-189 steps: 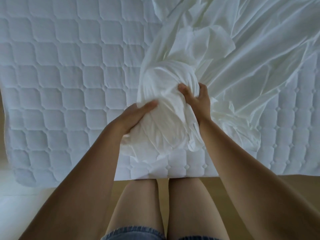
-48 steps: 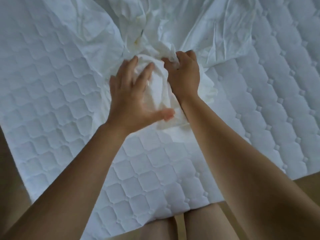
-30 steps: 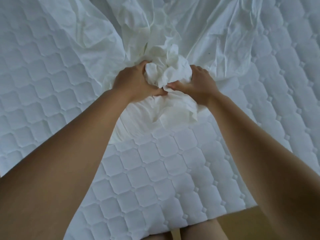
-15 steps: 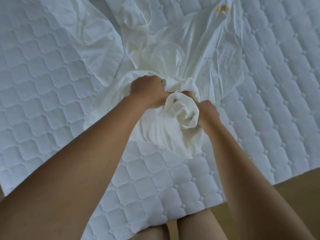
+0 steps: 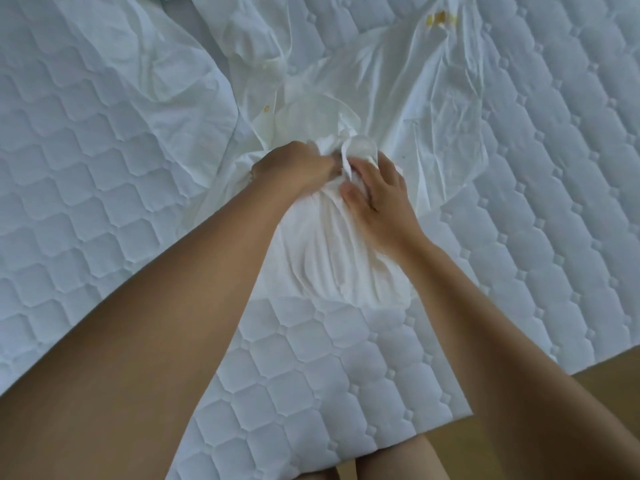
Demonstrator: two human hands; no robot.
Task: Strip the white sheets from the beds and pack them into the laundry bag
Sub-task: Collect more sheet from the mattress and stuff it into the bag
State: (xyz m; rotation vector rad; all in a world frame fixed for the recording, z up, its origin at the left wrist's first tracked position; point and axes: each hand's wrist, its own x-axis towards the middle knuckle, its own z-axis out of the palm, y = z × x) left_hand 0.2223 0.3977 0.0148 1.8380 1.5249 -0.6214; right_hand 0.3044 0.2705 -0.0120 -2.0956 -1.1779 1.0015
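Both hands clutch the white sheet (image 5: 339, 258), bunched on the quilted mattress (image 5: 104, 188): left hand (image 5: 298, 168) fisted, right hand (image 5: 377, 192) curled over it. Loose trailing fabric should be gathered in before lifting.

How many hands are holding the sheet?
2. The left hand grips the white sheet at its gathered top. The right hand grips it right beside the left, over the quilted mattress.

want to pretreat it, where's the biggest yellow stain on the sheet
Head view, near the top edge right of centre: the yellow stain lies on the spread white sheet, beyond the right hand.
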